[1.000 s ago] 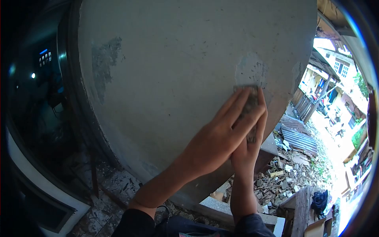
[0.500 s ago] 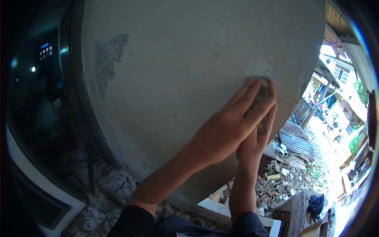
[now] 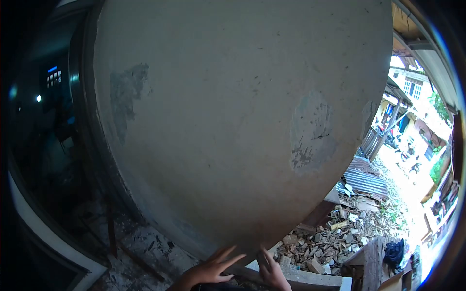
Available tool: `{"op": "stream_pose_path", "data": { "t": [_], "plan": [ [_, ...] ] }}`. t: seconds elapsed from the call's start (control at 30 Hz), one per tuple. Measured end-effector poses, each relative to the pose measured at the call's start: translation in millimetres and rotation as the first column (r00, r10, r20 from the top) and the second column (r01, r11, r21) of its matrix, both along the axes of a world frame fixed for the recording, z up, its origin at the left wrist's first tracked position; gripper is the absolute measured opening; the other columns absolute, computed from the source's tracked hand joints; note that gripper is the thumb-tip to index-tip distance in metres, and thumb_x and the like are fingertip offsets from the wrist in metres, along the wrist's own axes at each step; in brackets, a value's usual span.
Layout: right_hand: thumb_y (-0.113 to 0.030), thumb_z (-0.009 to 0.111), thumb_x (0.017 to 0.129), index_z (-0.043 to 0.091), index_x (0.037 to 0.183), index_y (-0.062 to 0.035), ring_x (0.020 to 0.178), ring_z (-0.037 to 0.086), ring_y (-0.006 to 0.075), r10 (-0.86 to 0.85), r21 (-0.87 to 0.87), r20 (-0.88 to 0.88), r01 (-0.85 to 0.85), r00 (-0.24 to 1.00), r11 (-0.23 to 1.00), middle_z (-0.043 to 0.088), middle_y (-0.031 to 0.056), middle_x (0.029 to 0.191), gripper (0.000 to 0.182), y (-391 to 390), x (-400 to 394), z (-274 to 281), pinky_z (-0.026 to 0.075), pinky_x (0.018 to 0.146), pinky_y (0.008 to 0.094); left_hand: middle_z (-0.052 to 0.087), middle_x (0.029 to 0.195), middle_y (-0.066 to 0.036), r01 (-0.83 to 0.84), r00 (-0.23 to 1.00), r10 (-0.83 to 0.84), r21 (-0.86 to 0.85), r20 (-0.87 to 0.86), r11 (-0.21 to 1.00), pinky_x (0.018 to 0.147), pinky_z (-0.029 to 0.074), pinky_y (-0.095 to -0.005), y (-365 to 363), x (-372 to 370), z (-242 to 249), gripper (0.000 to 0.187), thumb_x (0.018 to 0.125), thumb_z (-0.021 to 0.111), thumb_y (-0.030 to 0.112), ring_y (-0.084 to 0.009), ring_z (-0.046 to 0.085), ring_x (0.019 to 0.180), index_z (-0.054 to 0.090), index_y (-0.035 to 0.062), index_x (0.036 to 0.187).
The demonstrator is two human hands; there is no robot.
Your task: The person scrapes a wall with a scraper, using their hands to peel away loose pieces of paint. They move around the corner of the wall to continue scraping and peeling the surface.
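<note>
The off-white wall (image 3: 218, 121) fills the middle of the view. On its right side is a pale scraped patch (image 3: 310, 128) with grey marks, and on its left a dark grey bare patch (image 3: 127, 94). My left hand (image 3: 217, 268) is low at the bottom of the view, fingers spread, holding nothing. Close beside it on the right, my right hand (image 3: 273, 272) is closed round a flat, dark grey block (image 3: 263, 258), seen mostly edge-on and partly hidden by the fingers. Both hands are well below the scraped patch.
A dark doorway (image 3: 48, 126) opens on the left. Broken rubble (image 3: 320, 242) covers the ground at lower right, with corrugated sheets (image 3: 365, 177) beyond it. A wooden box (image 3: 374, 264) with a dark bag (image 3: 394, 253) stands near a low ledge (image 3: 310, 279).
Both hands have come down from the wall to the bottom of the view. My left hand has left the block and spread its fingers. The scraped patch is uncovered.
</note>
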State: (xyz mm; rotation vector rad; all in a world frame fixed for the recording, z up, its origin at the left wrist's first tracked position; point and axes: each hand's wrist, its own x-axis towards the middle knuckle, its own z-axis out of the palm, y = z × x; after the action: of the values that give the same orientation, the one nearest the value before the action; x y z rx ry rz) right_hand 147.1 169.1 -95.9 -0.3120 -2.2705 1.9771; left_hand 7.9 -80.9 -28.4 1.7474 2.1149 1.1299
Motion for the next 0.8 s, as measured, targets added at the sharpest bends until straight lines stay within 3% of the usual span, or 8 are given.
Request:
{"op": "stream_pose_path", "data": {
  "t": [0.03, 0.17, 0.23, 0.27, 0.37, 0.4, 0.6, 0.8],
  "plan": [
    [-0.016, 0.065, 0.1, 0.025, 0.162, -0.0202, 0.144, 0.04, 0.0429, 0.039, -0.257, 0.08, -0.017, 0.996, 0.966, 0.029, 0.0157, 0.166, 0.074, 14.4, 4.9, -39.6, 0.035, 0.119, 0.0407, 0.026, 0.158, -0.027, -0.075, 0.997, 0.074, -0.059, -0.024, 0.995, 0.118, 0.031, -0.0568, -18.0, -3.1, -15.2, 0.078, 0.09, 0.076, 0.026, -0.0466, 0.027, 0.148, 0.037, 0.0179, 0.157],
    [-0.013, 0.062, 0.1, 0.042, 0.153, -0.0154, 0.132, 0.054, 0.0395, 0.031, 0.227, 0.017, -0.034, 0.999, 0.973, 0.054, 0.0205, 0.141, 0.057, 12.6, 20.0, -0.1, 0.044, 0.11, 0.0424, 0.033, 0.155, -0.023, -0.312, 0.95, 0.302, -0.18, -0.08, 0.933, 0.116, 0.037, -0.0554, -53.6, -25.9, -16.9, 0.066, 0.091, 0.074, 0.023, -0.0436, 0.032, 0.146, 0.046, 0.0151, 0.15],
    [-0.011, 0.06, 0.099, 0.051, 0.149, -0.0131, 0.126, 0.061, 0.0378, 0.03, 0.454, 0.006, -0.03, 1.0, 0.891, 0.066, 0.0229, 0.129, 0.05, 4.8, 27.9, 37.8, 0.048, 0.105, 0.0433, 0.038, 0.154, -0.016, -0.322, 0.946, 0.318, -0.079, -0.067, 0.943, 0.114, 0.041, -0.0521, -36.3, -27.0, 9.5, 0.061, 0.09, 0.073, 0.018, -0.038, 0.04, 0.142, 0.051, 0.0148, 0.147],
    [-0.014, 0.066, 0.097, 0.064, 0.136, -0.0145, 0.104, 0.07, 0.0377, -0.074, 0.473, -0.083, 0.105, 0.994, 0.875, 0.073, 0.0189, 0.111, 0.039, -8.1, 15.5, 63.5, 0.056, 0.09, 0.0421, 0.039, 0.154, -0.015, -0.292, 0.953, 0.29, -0.006, -0.087, 0.956, 0.114, 0.041, -0.0507, -22.7, -26.9, 22.9, 0.061, 0.09, 0.073, 0.017, -0.0368, 0.041, 0.142, 0.051, 0.015, 0.147],
    [-0.014, 0.069, 0.094, 0.07, 0.127, -0.014, 0.083, 0.074, 0.0338, -0.004, 0.642, -0.014, 0.012, 1.0, 0.766, 0.075, 0.0161, 0.095, 0.033, -11.6, -9.2, 114.9, 0.058, 0.072, 0.0404, 0.051, 0.144, -0.012, -0.235, 0.95, 0.269, 0.205, -0.16, 0.95, 0.107, 0.046, -0.0459, 23.7, -15.6, 63.9, 0.057, 0.088, 0.074, 0.013, -0.0327, 0.051, 0.133, 0.056, 0.0145, 0.141],
    [-0.014, 0.072, 0.09, 0.076, 0.114, -0.0127, 0.066, 0.071, 0.0303, -0.008, 0.629, -0.162, 0.109, 0.987, 0.77, 0.073, 0.014, 0.081, 0.024, -16.6, -15.1, 129.8, 0.054, 0.06, 0.0388, 0.056, 0.139, -0.011, -0.22, 0.942, 0.277, 0.275, -0.188, 0.936, 0.104, 0.048, -0.0442, 32.4, -12.1, 71.1, 0.054, 0.087, 0.075, 0.012, -0.0313, 0.056, 0.128, 0.058, 0.0141, 0.139],
    [-0.016, 0.076, 0.087, 0.077, 0.099, -0.0081, 0.069, 0.067, 0.0315, 0.007, 0.649, -0.321, 0.215, 0.947, 0.73, 0.065, 0.0135, 0.076, 0.014, -30.9, -16.4, 165.8, 0.052, 0.06, 0.0402, 0.072, 0.092, -0.001, -0.148, 0.987, 0.163, 0.405, -0.002, 0.902, 0.084, 0.049, -0.0366, 40.0, -21.9, 47.6, 0.023, 0.086, 0.077, 0.011, -0.0228, 0.068, 0.089, 0.073, 0.0114, 0.109],
    [-0.017, 0.074, 0.089, 0.072, 0.095, -0.0035, 0.075, 0.067, 0.0362, 0.191, 0.667, -0.103, -0.075, 0.976, 0.741, 0.066, 0.014, 0.08, 0.015, -36.1, -4.7, 102.1, 0.054, 0.065, 0.0436, 0.07, 0.088, -0.001, 0.027, 0.996, -0.007, 0.236, -0.083, 0.971, 0.083, 0.049, -0.0361, 9.9, -21.4, -0.9, 0.02, 0.086, 0.077, 0.014, -0.021, 0.067, 0.086, 0.074, 0.0114, 0.106]
  ]
}}
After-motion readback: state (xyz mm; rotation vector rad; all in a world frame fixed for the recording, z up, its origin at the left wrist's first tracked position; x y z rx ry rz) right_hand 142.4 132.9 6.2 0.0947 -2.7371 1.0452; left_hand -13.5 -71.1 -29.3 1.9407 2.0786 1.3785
